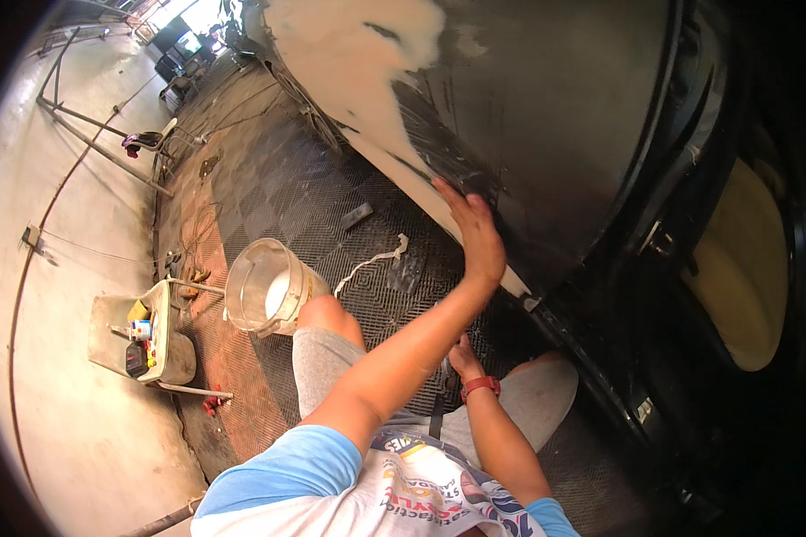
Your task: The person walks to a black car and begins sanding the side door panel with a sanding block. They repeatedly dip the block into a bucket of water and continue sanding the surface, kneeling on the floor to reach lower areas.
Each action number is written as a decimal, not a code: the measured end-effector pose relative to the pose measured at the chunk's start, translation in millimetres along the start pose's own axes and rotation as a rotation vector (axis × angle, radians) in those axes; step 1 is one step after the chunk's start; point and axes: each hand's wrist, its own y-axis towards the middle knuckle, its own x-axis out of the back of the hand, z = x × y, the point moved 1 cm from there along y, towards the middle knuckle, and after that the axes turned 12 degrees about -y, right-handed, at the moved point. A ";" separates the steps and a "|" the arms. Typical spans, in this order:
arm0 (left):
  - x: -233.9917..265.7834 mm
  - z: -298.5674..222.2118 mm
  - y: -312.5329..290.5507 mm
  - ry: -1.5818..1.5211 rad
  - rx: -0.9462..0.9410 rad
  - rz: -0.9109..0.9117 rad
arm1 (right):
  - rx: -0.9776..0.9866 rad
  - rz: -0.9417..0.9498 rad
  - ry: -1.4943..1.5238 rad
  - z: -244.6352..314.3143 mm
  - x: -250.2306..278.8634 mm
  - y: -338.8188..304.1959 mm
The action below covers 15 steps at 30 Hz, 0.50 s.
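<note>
The left hand point(475, 234) lies flat and open on the black car panel point(546, 116). The right hand point(464, 358) rests low, grip unclear. Pale filler point(349, 54) at 11 o'clock looks sanded; dark part remains

Head view looks steeply down; close to car panel point(546, 116).

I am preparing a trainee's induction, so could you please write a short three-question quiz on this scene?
1. True or false: the left hand lies flat on the dark car panel.
2. Which wrist bears the red band? A) left B) right
3. What stands on the floor mat beside the person's left knee?

Key:
1. True; its palm presses on the panel's lower edge, near the pale filler patch.
2. B; the right hand is low between the knees.
3. A pale plastic bucket, seen from above.
</note>
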 end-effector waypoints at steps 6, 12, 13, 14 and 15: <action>4.8 -12.2 -42.9 0.108 -0.001 0.327 | 0.108 -0.074 0.000 -48.2 7.6 41.7; 174.8 29.1 -106.1 0.583 0.416 0.488 | 0.094 -0.144 -0.005 16.5 17.9 -14.4; 194.0 42.3 -111.5 0.566 0.551 0.529 | 0.100 -0.165 0.024 30.6 18.8 -21.4; 197.3 40.6 -111.0 0.451 0.638 0.509 | 0.209 -0.248 -0.101 43.8 21.4 -27.9; 199.7 36.6 -112.0 0.330 0.720 0.479 | 0.284 -0.297 -0.216 61.7 24.5 -34.4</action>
